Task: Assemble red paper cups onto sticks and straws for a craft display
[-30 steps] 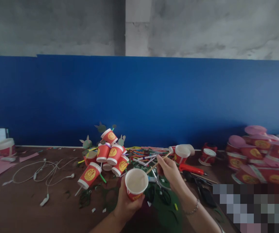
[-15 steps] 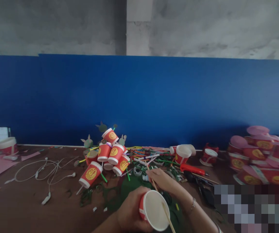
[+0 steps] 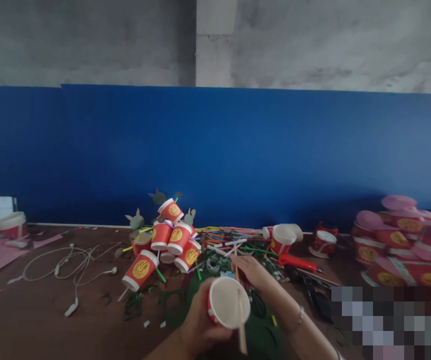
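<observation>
A red paper cup (image 3: 215, 297) with a white rim is tilted so that its open mouth faces me. My left hand (image 3: 196, 317) is closed around its left side. A pale wooden stick (image 3: 242, 335), like a chopstick, runs across the cup's mouth and sticks out past the near rim. Its upper part rises beyond the far rim, where my right hand (image 3: 251, 272) pinches it. Whether the stick passes through the cup wall I cannot tell for certain. Dark green paper scraps (image 3: 185, 307) lie beneath the hands.
To the left, red cups (image 3: 180, 237) with rabbit cut-outs are heaped near white earphones (image 3: 75, 260). Coloured straws (image 3: 223, 235) and a tape roll (image 3: 212, 265) lie behind. A red-handled tool (image 3: 300, 261) and stacked cups (image 3: 399, 240) sit rightward. A blue panel (image 3: 215, 155) stands behind.
The cup and my left hand have moved up and slightly left. The stick now stands more upright, and my right hand has shifted slightly to the right.
</observation>
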Available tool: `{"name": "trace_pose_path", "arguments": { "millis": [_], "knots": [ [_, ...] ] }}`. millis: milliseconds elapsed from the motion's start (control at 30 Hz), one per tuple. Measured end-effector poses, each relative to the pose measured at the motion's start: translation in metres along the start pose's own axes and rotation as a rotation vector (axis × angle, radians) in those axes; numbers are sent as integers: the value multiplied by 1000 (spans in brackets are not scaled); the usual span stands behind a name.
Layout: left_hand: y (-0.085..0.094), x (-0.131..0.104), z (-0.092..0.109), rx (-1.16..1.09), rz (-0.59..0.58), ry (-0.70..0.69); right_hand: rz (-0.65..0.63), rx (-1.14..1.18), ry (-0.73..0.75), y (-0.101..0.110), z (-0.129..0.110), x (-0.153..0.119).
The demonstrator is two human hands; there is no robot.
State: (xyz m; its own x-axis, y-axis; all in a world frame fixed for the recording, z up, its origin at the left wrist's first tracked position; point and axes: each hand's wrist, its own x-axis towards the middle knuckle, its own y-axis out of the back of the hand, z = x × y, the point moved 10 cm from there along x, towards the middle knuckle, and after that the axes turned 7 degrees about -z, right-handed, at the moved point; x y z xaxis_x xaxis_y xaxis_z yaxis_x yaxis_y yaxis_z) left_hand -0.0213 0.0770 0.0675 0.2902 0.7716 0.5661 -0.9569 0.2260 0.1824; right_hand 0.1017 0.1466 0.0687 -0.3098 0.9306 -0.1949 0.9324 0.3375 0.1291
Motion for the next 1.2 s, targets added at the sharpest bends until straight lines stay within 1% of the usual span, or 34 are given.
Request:
{"name": "trace_pose_path", "arguments": {
  "millis": [33,100,167,200,233,267,300,333,400,467,533,567,700,767,867,933,1000,1067,1200],
  "knots": [
    [14,-3,-9,-35,160,34,54,51,22,6,-2,0],
    [30,-10,-28,-76,368,131,138,139,63,15,-6,-1],
    [33,-11,-33,-87,417,154,188,230,81,17,-6,-3],
    [37,-12,-33,-97,462,171,199,286,83,16,-5,-3],
    [38,-11,-34,-116,464,198,199,343,73,14,-3,-3],
    [41,-10,-32,-131,485,218,191,392,53,10,0,-3],
    [47,-11,-30,-139,536,240,183,424,25,7,2,-3],
    [49,-10,-28,-134,544,268,181,441,-1,4,4,-4],
    [57,-9,-20,-113,600,274,212,431,7,5,1,-8],
    [59,-6,-17,-122,610,266,252,381,92,9,-10,-13],
    [58,-6,-20,-143,603,275,268,342,167,13,-19,-16],
    [58,-7,-23,-147,605,282,271,342,177,14,-20,-17],
    [64,-12,-30,-117,648,293,315,384,125,25,-13,-15],
    [66,-12,-30,-91,645,293,374,313,179,36,-22,-19],
    [62,-6,-24,-53,579,286,435,94,343,50,-51,-34],
    [55,-1,-18,-52,514,262,427,-14,396,54,-65,-42],
    [49,2,-12,-62,466,228,424,-55,411,59,-71,-48],
    [46,1,-10,-68,446,208,444,-70,399,65,-73,-51],
    [37,-1,-16,-125,411,211,520,-99,345,76,-74,-56]
  ]
}}
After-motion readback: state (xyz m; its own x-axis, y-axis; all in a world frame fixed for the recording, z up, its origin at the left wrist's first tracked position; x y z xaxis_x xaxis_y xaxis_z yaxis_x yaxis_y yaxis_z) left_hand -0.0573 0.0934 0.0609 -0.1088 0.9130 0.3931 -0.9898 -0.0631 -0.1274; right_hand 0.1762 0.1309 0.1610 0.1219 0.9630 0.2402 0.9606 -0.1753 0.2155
